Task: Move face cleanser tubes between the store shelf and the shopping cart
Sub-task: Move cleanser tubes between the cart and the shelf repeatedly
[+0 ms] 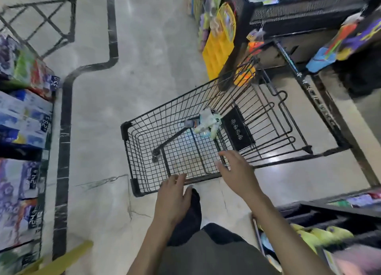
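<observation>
Both hands empty, fingers spread: left hand at cart rim, right hand over basket; tubes inside.

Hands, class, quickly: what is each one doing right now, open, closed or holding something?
Left hand: open, holding nothing, fingers at the cart rim.
Right hand: open, holding nothing, fingers spread over the cart.

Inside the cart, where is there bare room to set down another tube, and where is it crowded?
The cart basket floor is bare across its near and left parts, between the left wall and the tubes. The tubes crowd the far right corner beside the black child-seat flap. Both hands, left hand and right hand, hover open over the near rim, holding nothing.
</observation>
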{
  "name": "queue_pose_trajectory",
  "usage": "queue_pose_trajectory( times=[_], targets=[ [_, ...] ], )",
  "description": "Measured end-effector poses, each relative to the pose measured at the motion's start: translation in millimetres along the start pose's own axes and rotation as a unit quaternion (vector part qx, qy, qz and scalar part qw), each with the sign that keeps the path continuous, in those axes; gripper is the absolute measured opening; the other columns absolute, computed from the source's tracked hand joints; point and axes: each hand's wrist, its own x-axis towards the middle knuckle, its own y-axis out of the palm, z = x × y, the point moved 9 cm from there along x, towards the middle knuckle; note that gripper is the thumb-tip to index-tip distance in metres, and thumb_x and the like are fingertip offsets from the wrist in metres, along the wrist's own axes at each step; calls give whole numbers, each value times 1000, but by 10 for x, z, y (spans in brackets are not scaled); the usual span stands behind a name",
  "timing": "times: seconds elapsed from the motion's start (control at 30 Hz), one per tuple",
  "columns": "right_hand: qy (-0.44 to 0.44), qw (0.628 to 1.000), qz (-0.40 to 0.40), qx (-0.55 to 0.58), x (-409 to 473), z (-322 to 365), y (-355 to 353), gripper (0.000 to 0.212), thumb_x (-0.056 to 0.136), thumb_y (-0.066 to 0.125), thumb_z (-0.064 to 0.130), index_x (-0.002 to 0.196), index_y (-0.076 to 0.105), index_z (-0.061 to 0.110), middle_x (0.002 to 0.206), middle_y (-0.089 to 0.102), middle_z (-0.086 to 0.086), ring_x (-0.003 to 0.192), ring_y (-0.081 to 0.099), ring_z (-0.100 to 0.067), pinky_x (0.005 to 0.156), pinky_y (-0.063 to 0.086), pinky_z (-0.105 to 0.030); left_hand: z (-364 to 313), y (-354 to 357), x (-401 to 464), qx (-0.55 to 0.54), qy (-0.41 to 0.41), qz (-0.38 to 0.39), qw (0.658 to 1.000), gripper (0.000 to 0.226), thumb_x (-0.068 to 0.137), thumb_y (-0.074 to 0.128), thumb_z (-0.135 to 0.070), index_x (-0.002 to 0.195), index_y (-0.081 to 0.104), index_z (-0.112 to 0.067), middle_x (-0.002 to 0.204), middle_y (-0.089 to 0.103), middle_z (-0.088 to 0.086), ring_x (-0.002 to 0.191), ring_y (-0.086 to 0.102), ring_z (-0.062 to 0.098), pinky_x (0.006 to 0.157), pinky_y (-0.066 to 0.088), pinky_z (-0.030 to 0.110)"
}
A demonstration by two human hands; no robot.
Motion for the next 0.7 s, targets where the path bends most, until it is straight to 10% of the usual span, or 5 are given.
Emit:
queue_pose_trajectory(
  times=[0.5, 0.7],
  targets=[
    [280, 950, 10, 140, 2634, -1393, 973, 24, 100, 63, 29, 119, 65, 14, 97, 64, -5, 74, 58, -16, 63, 48, -26, 196, 1311, 3007, -35, -39, 149, 987, 50, 102, 54, -21, 150, 41, -21, 143, 53, 8, 127, 54, 24, 107, 48, 46],
    [311, 939, 26, 145, 3378, -2167, 1761, 38, 100, 61, 27, 135, 58, 12, 124, 64, -10, 94, 53, -20, 76, 36, -27, 396, 2192, 4031, -41, -46, 136, 989, 54, 98, 55, -11, 148, 39, -19, 146, 47, 13, 127, 53, 33, 101, 48, 47]
  ],
)
